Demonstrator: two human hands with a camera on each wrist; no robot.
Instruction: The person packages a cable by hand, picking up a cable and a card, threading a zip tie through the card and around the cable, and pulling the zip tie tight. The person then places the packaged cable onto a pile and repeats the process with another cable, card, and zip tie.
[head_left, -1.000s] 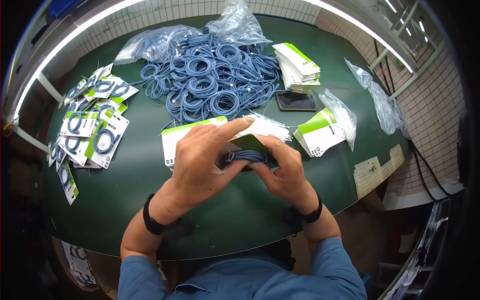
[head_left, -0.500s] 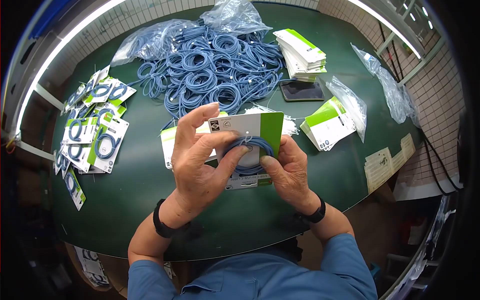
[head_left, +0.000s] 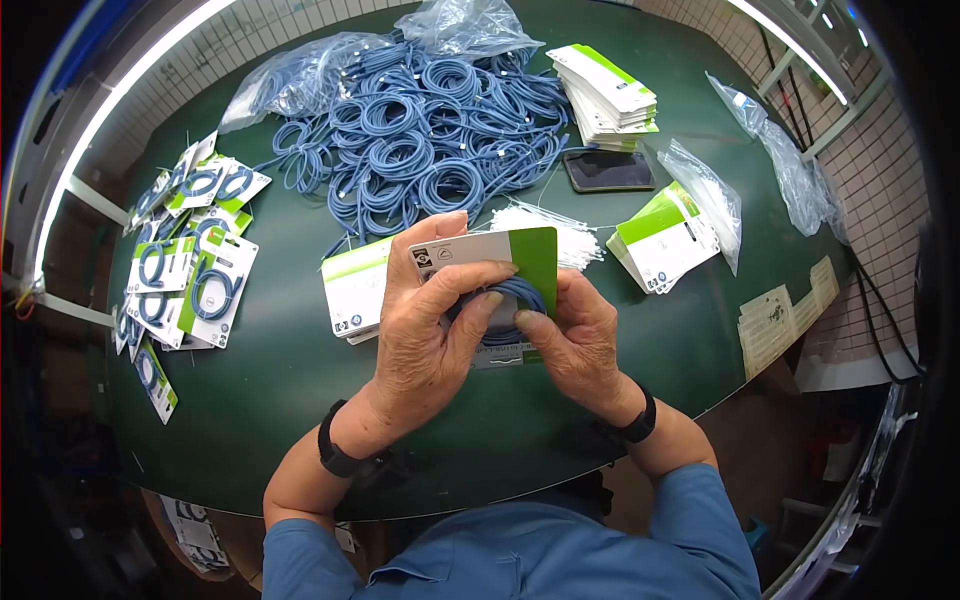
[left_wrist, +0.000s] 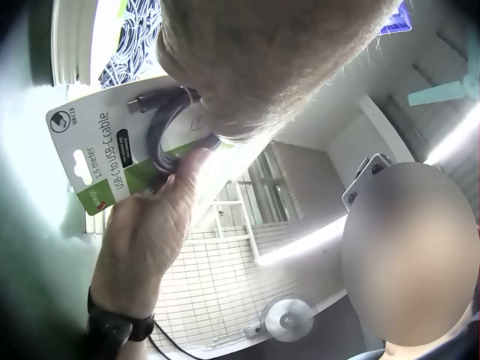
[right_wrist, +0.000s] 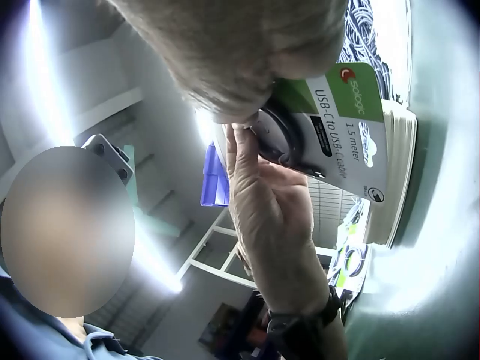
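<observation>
Both hands hold a white and green cable card [head_left: 535, 255] with a coiled blue USB-C cable [head_left: 520, 289] on its face, raised over the table. My left hand [head_left: 420, 335] grips the card's left side, its thumb pressing on the coil and its index finger lying across the coil's top. From the right, my right hand [head_left: 580, 340] pinches the card edge, thumb tip at the coil. In the left wrist view a cable plug shows at the coil [left_wrist: 157, 139], beside the card's printed text. Fingers behind the card are hidden.
Carded cables [head_left: 195, 260] lie piled at left. Behind the hands are a heap of blue cable coils [head_left: 440, 130], white cable ties [head_left: 550, 232] and a card stack [head_left: 350, 295]. Further right are a phone [head_left: 608, 171], another card stack [head_left: 610, 100] and fanned cards [head_left: 665, 245].
The card was first seen nearly edge-on with the coil inside it, then turned its face upward. Since then it has tilted slightly, and the left index finger has moved across the coil.
</observation>
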